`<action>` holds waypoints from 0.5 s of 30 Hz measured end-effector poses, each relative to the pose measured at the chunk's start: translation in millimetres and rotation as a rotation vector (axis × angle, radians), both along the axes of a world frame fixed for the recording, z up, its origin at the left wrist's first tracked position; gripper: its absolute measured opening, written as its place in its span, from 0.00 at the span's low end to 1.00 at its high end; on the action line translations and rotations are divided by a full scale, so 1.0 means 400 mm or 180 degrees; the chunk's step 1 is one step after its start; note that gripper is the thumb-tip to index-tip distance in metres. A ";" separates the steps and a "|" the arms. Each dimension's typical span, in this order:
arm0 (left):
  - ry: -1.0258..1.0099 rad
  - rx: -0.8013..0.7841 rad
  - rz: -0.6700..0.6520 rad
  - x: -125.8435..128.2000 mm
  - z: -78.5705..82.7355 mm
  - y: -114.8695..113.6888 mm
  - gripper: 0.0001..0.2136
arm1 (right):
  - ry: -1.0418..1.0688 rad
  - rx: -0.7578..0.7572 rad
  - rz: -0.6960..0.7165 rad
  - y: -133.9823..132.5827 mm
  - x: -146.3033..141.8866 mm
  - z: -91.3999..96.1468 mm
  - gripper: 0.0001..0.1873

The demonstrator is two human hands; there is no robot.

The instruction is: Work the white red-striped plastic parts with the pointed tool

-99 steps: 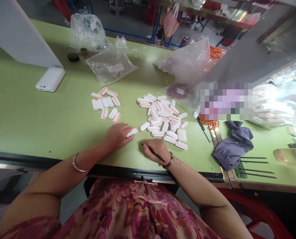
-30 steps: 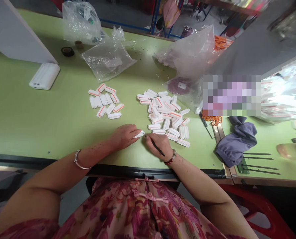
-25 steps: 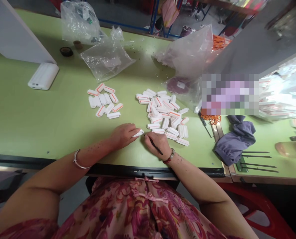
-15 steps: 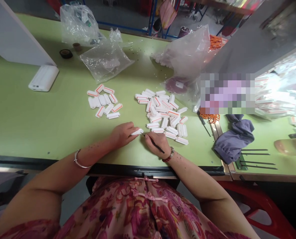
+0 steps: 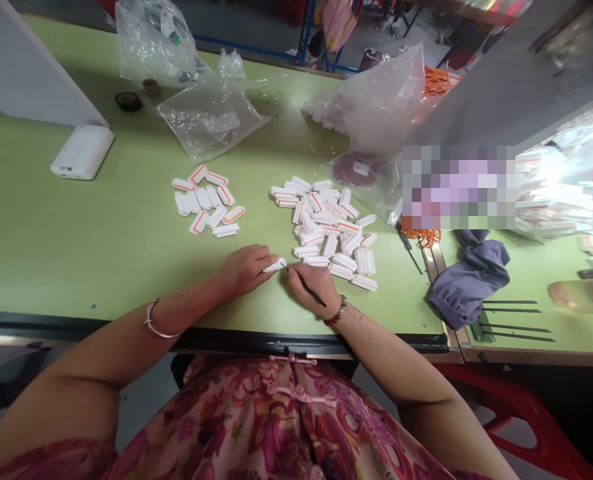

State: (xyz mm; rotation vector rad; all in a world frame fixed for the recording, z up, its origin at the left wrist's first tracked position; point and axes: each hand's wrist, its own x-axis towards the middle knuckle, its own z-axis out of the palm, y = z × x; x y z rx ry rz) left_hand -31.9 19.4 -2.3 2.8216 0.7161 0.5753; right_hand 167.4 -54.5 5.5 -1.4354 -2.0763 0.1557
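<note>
Green worktable (image 5: 76,233): white power bank (image 5: 82,152) and roll of black tape (image 5: 128,101) at far left; clear polythene bag (image 5: 209,117) at far centre. At right: crumpled grey-blue cloth (image 5: 466,273), beside thin black rods (image 5: 514,320). Red plastic chair (image 5: 521,413) below the near right table edge.

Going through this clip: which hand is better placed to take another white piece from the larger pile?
Probably the right hand: it sits beside the larger pile, though it holds a thin black tool. The left hand is farther off, with a white piece at its fingertips.
</note>
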 end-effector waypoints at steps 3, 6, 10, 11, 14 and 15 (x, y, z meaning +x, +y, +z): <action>-0.0070 -0.0185 0.0022 0.000 0.001 0.001 0.17 | 0.0065 0.0050 0.0032 -0.003 0.004 0.000 0.17; -0.0092 -0.0301 0.0071 0.000 0.003 0.001 0.17 | 0.0137 0.0036 0.0148 -0.008 0.007 0.001 0.17; -0.0048 -0.0324 0.0073 -0.001 0.005 0.001 0.16 | 0.0152 -0.0016 0.0224 -0.011 0.008 0.000 0.16; -0.0048 -0.0311 0.0067 -0.001 0.006 0.001 0.16 | 0.0154 -0.0015 0.0218 -0.011 0.008 -0.001 0.16; -0.0063 -0.0258 0.0050 0.000 0.006 0.001 0.17 | 0.0156 0.0010 0.0221 -0.010 0.008 0.000 0.16; -0.0073 -0.0236 0.0043 0.000 0.006 0.001 0.17 | 0.0152 0.0023 0.0223 -0.010 0.008 0.002 0.16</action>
